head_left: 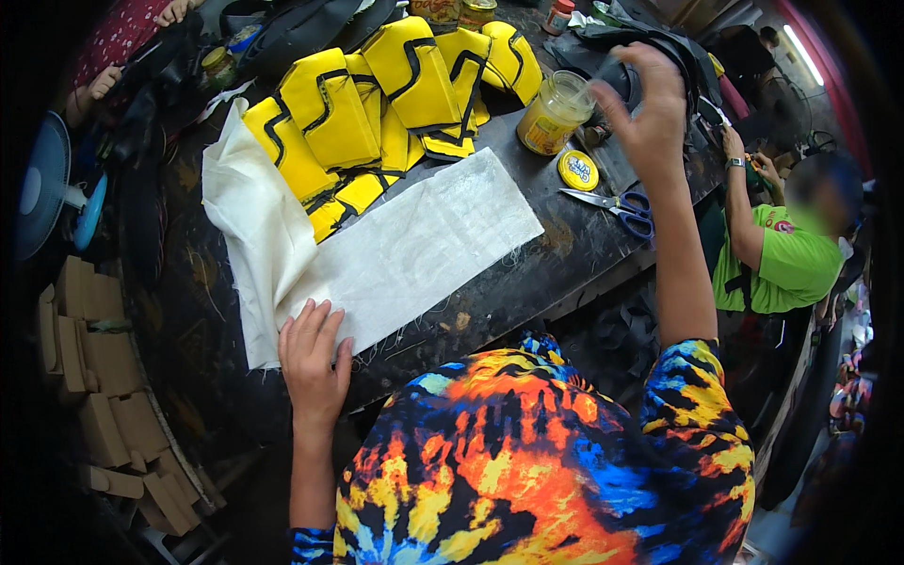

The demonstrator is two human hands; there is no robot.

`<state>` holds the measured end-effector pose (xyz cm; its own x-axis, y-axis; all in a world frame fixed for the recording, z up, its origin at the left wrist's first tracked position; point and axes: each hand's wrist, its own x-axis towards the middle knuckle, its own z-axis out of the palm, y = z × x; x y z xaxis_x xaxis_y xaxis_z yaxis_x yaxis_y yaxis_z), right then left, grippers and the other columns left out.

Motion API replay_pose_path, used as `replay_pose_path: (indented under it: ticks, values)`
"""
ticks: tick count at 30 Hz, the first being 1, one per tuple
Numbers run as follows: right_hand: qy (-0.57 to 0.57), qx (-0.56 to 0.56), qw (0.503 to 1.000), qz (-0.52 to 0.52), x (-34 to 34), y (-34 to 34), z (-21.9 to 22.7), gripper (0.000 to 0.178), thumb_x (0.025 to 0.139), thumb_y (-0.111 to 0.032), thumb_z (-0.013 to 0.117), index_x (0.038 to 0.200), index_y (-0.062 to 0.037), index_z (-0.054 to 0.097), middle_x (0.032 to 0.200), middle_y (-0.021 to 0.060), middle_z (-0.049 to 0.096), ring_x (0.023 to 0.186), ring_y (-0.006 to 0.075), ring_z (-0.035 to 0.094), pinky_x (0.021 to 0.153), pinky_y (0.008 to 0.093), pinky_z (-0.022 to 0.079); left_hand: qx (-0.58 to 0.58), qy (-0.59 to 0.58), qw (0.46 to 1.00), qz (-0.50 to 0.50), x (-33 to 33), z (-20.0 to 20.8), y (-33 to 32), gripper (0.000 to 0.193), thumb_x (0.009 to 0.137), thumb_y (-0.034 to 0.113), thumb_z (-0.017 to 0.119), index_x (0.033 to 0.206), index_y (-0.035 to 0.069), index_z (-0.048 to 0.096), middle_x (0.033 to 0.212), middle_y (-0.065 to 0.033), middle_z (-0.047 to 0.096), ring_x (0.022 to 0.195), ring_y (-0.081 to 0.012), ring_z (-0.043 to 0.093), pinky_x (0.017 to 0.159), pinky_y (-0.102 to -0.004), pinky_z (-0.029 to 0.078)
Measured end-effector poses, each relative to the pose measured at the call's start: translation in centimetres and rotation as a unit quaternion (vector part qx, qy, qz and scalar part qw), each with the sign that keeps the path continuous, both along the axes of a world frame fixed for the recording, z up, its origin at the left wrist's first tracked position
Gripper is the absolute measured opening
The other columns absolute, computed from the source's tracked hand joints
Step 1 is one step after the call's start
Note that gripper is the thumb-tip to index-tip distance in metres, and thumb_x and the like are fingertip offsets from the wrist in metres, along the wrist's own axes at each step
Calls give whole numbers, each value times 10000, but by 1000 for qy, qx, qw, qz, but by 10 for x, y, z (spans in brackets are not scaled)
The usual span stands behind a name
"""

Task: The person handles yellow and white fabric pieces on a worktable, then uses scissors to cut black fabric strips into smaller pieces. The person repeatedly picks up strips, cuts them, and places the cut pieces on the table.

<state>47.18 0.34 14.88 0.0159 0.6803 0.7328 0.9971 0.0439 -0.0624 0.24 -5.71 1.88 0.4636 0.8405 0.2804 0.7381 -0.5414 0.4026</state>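
Note:
My left hand (pixel 313 363) lies flat, fingers together, on the near corner of a white fabric sheet (pixel 405 250) spread on the dark worktable (pixel 527 282). My right hand (pixel 645 108) is raised at the far right of the table, fingers pinched on a thin stick that reaches into an open glass jar of yellow glue (pixel 556 113). The jar's yellow lid (pixel 577 170) lies beside it. A stack of yellow pieces with black trim (pixel 377 104) sits behind the white sheet.
Blue-handled scissors (pixel 617 205) lie near the table's right edge. A person in a green shirt (pixel 786 254) sits to the right. Another person's hands (pixel 104 80) show at the far left. A fan (pixel 47 188) and cardboard boxes (pixel 104 377) stand on the left.

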Motion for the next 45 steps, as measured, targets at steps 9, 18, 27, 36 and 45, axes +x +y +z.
replay_pose_path:
  ticks: [9,18,27,36,45]
  values:
    - [80,-424,866,254,-128,-92,-85,990,698,-851,690,1461,-227,597,1678,253,219,1567,479,112,1188,725,52,16,12,1000,4,-1,-7,-1,376,853,93,731,1229,90,710,1351,-102,648,1362,-311,537,1179,-510,327]
    - [-57,-415,899,128,-132,-108,-99,1002,900,-781,491,1432,67,527,1626,265,331,1572,378,197,1208,695,62,11,7,1000,5,-1,-6,-1,385,852,86,727,1236,96,705,1359,-94,646,1374,-307,529,1189,-514,311]
    - [-75,-386,898,199,-160,-96,-139,1099,871,-814,496,1604,-19,299,1681,219,240,1591,356,138,1213,685,2,15,4,1000,8,0,-10,1,384,854,95,733,1236,98,699,1348,-82,648,1376,-290,529,1197,-509,305]
    - [-63,-486,795,359,-188,-78,-115,845,964,-639,556,1565,-65,408,1675,218,259,1585,364,167,1210,694,97,6,-1,1000,11,0,-11,1,405,849,96,729,1253,102,698,1350,-89,651,1378,-308,529,1199,-517,294]
    - [-86,-358,868,333,-186,20,-126,888,946,-759,447,1565,-122,436,1664,217,283,1582,374,163,1234,653,54,1,5,1000,11,-1,-7,0,394,861,126,733,1253,112,698,1355,-78,646,1379,-276,528,1202,-509,291]
